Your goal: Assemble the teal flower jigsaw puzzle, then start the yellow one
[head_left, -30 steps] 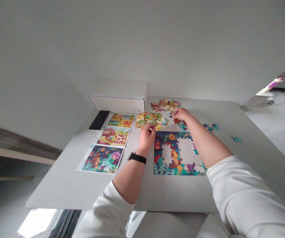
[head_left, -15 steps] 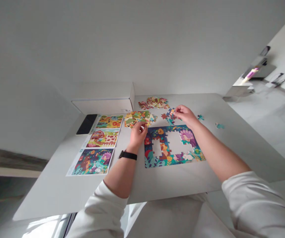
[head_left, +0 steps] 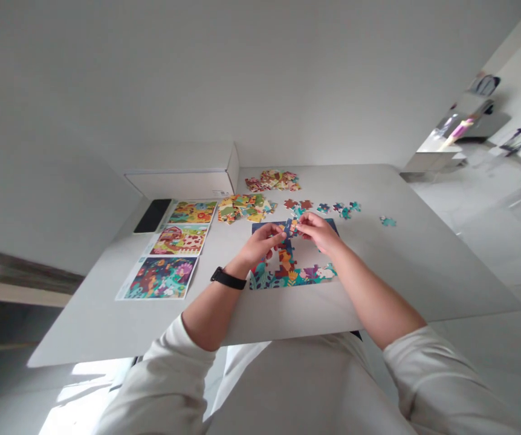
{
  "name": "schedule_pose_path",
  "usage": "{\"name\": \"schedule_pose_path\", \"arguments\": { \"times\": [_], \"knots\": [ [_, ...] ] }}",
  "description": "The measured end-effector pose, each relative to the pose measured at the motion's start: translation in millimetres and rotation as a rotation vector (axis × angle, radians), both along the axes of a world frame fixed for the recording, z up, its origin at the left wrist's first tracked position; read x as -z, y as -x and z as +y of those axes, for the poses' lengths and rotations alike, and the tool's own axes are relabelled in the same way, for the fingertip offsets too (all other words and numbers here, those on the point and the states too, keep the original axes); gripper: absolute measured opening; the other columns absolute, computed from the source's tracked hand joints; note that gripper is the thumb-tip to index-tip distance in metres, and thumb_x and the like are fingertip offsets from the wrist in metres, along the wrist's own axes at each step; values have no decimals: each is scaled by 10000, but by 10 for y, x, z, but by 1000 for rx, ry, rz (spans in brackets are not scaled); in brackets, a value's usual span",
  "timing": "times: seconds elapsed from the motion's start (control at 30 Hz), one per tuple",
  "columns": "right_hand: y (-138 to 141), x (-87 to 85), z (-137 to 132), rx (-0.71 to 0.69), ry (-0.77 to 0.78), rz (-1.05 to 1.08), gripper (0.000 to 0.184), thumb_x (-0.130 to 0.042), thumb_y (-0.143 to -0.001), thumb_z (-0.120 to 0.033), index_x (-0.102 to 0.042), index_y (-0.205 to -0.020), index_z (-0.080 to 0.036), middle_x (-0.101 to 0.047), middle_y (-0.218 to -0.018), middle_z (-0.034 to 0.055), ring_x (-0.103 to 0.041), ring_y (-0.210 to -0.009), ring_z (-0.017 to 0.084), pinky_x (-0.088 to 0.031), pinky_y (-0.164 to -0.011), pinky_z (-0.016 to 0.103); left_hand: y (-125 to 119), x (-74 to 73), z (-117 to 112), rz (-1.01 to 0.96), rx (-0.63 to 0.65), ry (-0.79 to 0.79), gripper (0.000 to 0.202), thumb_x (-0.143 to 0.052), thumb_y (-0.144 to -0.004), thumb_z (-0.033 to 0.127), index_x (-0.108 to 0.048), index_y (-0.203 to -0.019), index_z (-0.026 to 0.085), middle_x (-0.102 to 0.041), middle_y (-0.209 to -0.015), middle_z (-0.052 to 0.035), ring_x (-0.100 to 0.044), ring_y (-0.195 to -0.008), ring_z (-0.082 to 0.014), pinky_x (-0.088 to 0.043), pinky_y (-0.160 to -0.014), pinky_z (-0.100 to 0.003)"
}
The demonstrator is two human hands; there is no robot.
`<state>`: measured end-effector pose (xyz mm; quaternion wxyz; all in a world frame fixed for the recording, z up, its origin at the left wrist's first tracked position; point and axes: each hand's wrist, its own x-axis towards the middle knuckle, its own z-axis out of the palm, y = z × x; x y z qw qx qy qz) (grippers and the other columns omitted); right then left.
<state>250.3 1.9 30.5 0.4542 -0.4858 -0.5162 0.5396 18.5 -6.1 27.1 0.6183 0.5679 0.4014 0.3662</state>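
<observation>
On the pale table point(head_left: 391, 278) in a white-walled room point(head_left: 242, 72), your left hand point(head_left: 260, 243) and right hand point(head_left: 317, 232) meet above the part-built jigsaw puzzle point(head_left: 288, 275). Your fingers point(head_left: 300, 225) are closed on a small puzzle piece point(head_left: 291, 227), too small to show which way it points.

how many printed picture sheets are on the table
3. They lie in a column on the left of the table: the yellow garden sheet farthest, the red barn farm sheet in the middle, the dark floral sheet nearest. None looks hidden.
</observation>
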Motion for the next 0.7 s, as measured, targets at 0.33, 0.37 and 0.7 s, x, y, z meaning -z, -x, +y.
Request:
{"name": "schedule_pose_path", "arguments": {
  "times": [0.33, 0.37, 0.7],
  "knots": [
    [66, 21, -59, -53, 1, 26, 473, -911, -714, -593, -620, -897, -268, -644, -858, -27, -612, -805, 169, -493, -706, 291, 8, 64, 32, 74, -4, 9, 421, -808, -926, 591, -611, -915, 219, -593, -647, 45, -418, -392, -66, -339, -375, -213],
    [68, 28, -63, -43, -2, 32, 460, -900, -724, -594, -629, -901, -267, -649, -876, -23, -614, -818, 171, -496, -709, 290, 12, 61, 26, 81, -7, 7, 416, -799, -935, 590, -613, -919, 218, -587, -639, 50, -417, -386, -65, -338, -375, -214],
    [2, 86, -39, 120, -376, -319, 294, -742, -919, -501, -676, -1079, -264, -734, -1057, 59, -684, -994, 251, -579, -887, 409, 56, 101, 63, 32, -105, 14, 407, -827, -915, 544, -600, -887, 208, -605, -620, 53, -435, -403, -70, -352, -382, -205]
  ]
}}
